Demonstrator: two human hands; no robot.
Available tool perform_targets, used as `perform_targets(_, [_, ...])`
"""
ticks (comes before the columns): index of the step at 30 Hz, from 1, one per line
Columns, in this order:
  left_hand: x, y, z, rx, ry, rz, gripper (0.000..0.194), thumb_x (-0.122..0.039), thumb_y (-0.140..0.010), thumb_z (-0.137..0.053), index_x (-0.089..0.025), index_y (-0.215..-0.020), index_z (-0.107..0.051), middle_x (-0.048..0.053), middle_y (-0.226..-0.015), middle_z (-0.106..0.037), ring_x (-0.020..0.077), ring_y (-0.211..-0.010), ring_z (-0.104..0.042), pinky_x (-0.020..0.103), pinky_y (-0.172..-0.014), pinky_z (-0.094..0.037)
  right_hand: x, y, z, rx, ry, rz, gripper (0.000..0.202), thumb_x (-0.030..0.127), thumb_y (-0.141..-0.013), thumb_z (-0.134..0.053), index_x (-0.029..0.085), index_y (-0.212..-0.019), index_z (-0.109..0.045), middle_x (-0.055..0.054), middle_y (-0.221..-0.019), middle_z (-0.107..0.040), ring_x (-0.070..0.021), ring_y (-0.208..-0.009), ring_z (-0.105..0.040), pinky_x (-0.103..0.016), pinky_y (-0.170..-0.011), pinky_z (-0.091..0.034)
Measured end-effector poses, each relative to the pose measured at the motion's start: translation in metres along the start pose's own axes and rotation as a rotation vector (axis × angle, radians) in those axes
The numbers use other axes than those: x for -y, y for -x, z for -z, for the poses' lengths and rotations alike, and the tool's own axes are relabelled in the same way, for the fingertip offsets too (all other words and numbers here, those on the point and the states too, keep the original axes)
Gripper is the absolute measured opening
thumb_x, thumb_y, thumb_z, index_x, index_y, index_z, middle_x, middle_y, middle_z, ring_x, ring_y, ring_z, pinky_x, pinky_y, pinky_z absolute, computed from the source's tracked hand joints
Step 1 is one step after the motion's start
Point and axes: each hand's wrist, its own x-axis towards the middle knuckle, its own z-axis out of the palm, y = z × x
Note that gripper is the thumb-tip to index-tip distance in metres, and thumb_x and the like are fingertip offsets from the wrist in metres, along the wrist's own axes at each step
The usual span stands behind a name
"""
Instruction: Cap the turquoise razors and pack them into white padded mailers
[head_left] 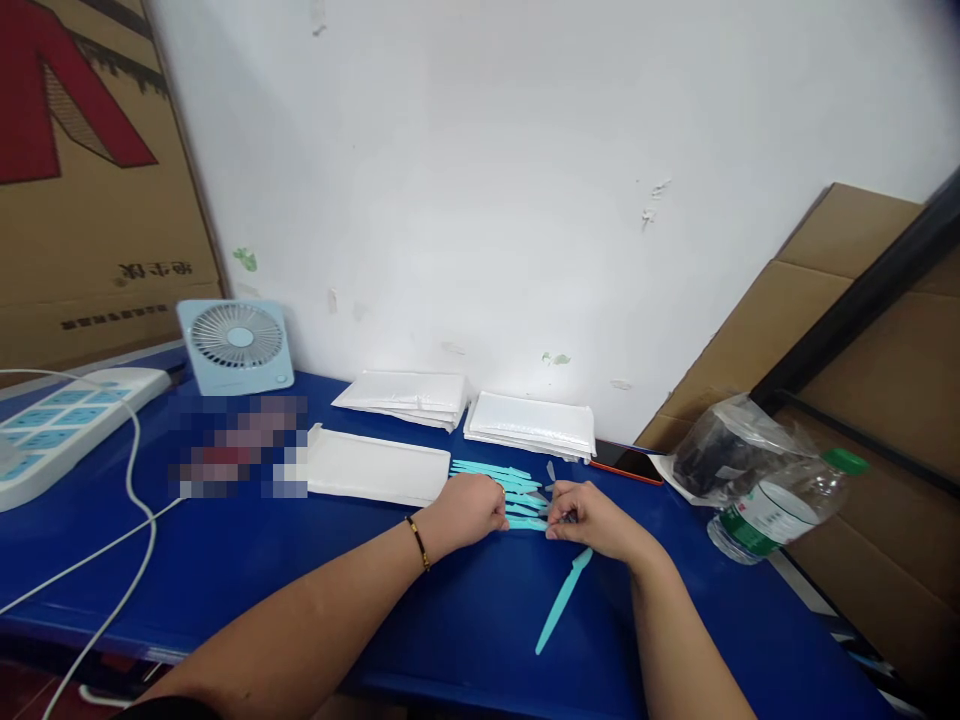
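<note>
Left hand (480, 508): fingers curled closed at the near turquoise piece.
Right hand (581, 515): fingers pinched that piece's other end.
Turquoise pieces (491, 470): row on bench (450, 620), beside white envelope (382, 465).

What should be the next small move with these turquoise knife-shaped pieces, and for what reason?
I would probably let the right hand bring the lone turquoise, knife-shaped plastic piece beside the row of similar turquoise pieces. It lies apart and slanted, nearer the front of the blue table, while the others lie roughly parallel; its upper end is just below the right hand.
</note>
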Motion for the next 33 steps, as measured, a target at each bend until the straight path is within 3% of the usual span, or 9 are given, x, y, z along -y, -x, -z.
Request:
perform_targets(4, [0.005, -0.002, 0.004, -0.056, -0.025, 0.031, 0.019, -0.040, -0.070, -0.065, -0.021, -0.073, -0.067, 0.001, -0.077, -0.068, 0.0172, -0.070, -0.060, 0.025, -0.061, -0.039, -0.017, 0.009, 0.010, -0.105, -0.038, -0.067, 0.018, 0.037, -0.066, -0.071, 0.021, -0.073, -0.070, 0.000, -0.076, -0.052, -0.0133, -0.068, -0.050, -0.024, -0.060, -0.037])
perform_targets(9, [-0.011, 0.007, 0.003, -0.063, 0.060, -0.060, 0.038, -0.057, -0.071, -0.059, -0.021, -0.081, -0.065, 0.002, -0.079, -0.066, 0.0170, -0.070, -0.059, 0.024, -0.057, -0.037, -0.025, 0.023, 0.013, 0.109, -0.015, -0.134, 0.026, 0.025, -0.047, -0.081, 0.022, -0.070, -0.071, 0.001, -0.077, -0.054, -0.0137, -0.069, -0.051, -0.022, -0.059, -0.037])
perform_targets(14, [-0.023, 0.014, -0.004, 0.022, 0.053, -0.177, 0.029, -0.049, -0.077, -0.056, -0.022, -0.082, -0.066, 0.002, -0.078, -0.066, 0.0172, -0.073, -0.060, 0.024, -0.056, -0.037, -0.010, 0.012, -0.001, 0.171, -0.019, -0.068, 0.018, 0.028, -0.055, -0.077, 0.019, -0.068, -0.069, 0.002, -0.073, -0.055, -0.0125, -0.067, -0.050, -0.022, -0.057, -0.036])
perform_targets(19, [-0.017, 0.010, -0.004, 0.132, 0.005, -0.114, 0.013, -0.028, -0.078, -0.058, -0.020, -0.070, -0.065, 0.001, -0.073, -0.066, 0.0170, -0.072, -0.060, 0.024, -0.060, -0.040, -0.006, 0.009, -0.002, 0.151, -0.069, -0.045, 0.017, 0.029, -0.057, -0.076, 0.018, -0.067, -0.067, 0.000, -0.075, -0.055, -0.0128, -0.068, -0.050, -0.022, -0.057, -0.036])
perform_targets(21, [-0.015, 0.010, -0.003, 0.097, -0.017, -0.113, 0.012, -0.030, -0.077, -0.059, -0.019, -0.076, -0.065, 0.003, -0.078, -0.066, 0.0178, -0.074, -0.061, 0.025, -0.062, -0.042, -0.010, 0.012, 0.002, 0.125, -0.107, -0.088, 0.017, 0.026, -0.057, -0.076, 0.017, -0.067, -0.066, 0.000, -0.076, -0.055, -0.0129, -0.068, -0.051, -0.022, -0.059, -0.037])
perform_targets(25, [-0.017, 0.008, -0.005, -0.052, -0.020, -0.178, 0.031, -0.038, -0.074, -0.063, -0.021, -0.101, -0.061, 0.005, -0.099, -0.063, 0.0203, -0.084, -0.060, 0.027, -0.067, -0.044, -0.009, 0.013, 0.004, 0.118, -0.151, -0.078, 0.017, 0.028, -0.058, -0.076, 0.016, -0.067, -0.066, 0.000, -0.075, -0.055, -0.0124, -0.067, -0.050, -0.022, -0.058, -0.037])
perform_targets(28, [-0.018, 0.007, -0.003, 0.042, 0.022, -0.159, 0.014, -0.032, -0.078, -0.060, -0.019, -0.081, -0.066, 0.003, -0.083, -0.066, 0.0181, -0.076, -0.061, 0.025, -0.063, -0.042, -0.007, 0.013, 0.003, 0.140, -0.164, -0.044, 0.019, 0.031, -0.059, -0.076, 0.017, -0.066, -0.067, 0.000, -0.074, -0.055, -0.0122, -0.066, -0.050, -0.022, -0.057, -0.037])
perform_targets(30, [-0.016, 0.008, 0.001, 0.132, 0.075, -0.109, 0.015, -0.029, -0.078, -0.060, -0.018, -0.070, -0.066, 0.002, -0.073, -0.065, 0.0164, -0.070, -0.060, 0.024, -0.059, -0.041, -0.010, 0.016, 0.005, 0.150, -0.158, -0.074, 0.020, 0.032, -0.057, -0.076, 0.016, -0.065, -0.067, 0.000, -0.070, -0.055, -0.0123, -0.064, -0.049, -0.022, -0.056, -0.037])
perform_targets(33, [-0.009, 0.009, 0.009, 0.154, 0.129, -0.074, 0.020, -0.038, -0.073, -0.064, -0.020, -0.081, -0.068, 0.003, -0.078, -0.065, 0.0168, -0.070, -0.060, 0.024, -0.056, -0.041, -0.019, 0.020, 0.011, 0.145, -0.151, -0.107, 0.026, 0.036, -0.053, -0.078, 0.017, -0.067, -0.069, 0.000, -0.071, -0.058, -0.0135, -0.064, -0.051, -0.023, -0.055, -0.038])
